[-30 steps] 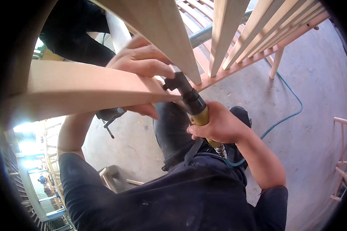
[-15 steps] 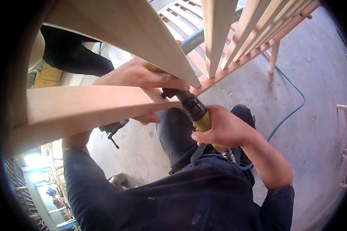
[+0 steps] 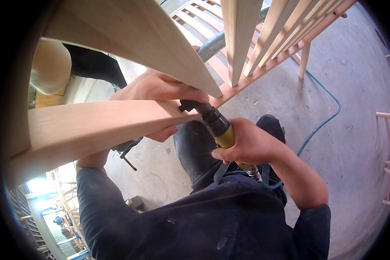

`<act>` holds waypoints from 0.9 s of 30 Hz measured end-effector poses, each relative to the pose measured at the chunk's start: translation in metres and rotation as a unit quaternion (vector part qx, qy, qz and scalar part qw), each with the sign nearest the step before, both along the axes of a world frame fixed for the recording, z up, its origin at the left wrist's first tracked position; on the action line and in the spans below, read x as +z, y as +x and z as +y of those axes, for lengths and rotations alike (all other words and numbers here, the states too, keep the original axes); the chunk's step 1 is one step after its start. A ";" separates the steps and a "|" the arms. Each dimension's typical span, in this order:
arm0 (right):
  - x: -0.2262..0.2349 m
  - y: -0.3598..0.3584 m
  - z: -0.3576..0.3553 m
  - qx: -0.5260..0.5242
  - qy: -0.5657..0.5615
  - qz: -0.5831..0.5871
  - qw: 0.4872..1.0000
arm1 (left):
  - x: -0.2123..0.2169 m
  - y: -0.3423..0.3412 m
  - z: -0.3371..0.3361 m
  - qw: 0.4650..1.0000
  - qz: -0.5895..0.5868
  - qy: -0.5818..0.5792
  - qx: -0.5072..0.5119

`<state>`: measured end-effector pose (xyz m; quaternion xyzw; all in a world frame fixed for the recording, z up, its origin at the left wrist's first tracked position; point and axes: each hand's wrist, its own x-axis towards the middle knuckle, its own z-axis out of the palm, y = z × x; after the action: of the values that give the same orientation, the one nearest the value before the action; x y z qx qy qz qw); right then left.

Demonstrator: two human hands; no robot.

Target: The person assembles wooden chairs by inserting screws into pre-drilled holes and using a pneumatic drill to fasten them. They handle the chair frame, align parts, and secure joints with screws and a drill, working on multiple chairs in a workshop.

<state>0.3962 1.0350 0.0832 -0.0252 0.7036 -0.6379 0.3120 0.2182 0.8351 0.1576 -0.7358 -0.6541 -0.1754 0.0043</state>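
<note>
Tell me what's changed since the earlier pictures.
The left hand has shifted right and down, fingers now over the black head of the angled tool; that head sits lower, nearer the curved wooden piece. The right hand still grips the tool.

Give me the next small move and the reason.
Probably press the yellow-and-black angled power tool gently toward the pale curved wooden rail: the right grip holds its body, its black tip appears against the rail, and the left grip touches both.
</note>
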 end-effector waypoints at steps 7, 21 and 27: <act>-0.006 0.001 -0.001 -0.015 0.031 0.054 0.998 | -0.006 -0.015 -0.008 0.998 0.062 -0.024 -0.010; -0.013 0.004 -0.001 -0.018 -0.026 0.061 0.998 | -0.015 -0.002 -0.022 0.965 -0.171 -0.115 0.161; -0.016 0.002 -0.002 -0.018 -0.014 0.077 0.997 | -0.009 0.009 -0.013 0.992 -0.099 -0.037 0.072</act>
<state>0.3984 1.0328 0.0670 -0.0662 0.7168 -0.6494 0.2450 0.2269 0.8222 0.1485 -0.6653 -0.7089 -0.2218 -0.0752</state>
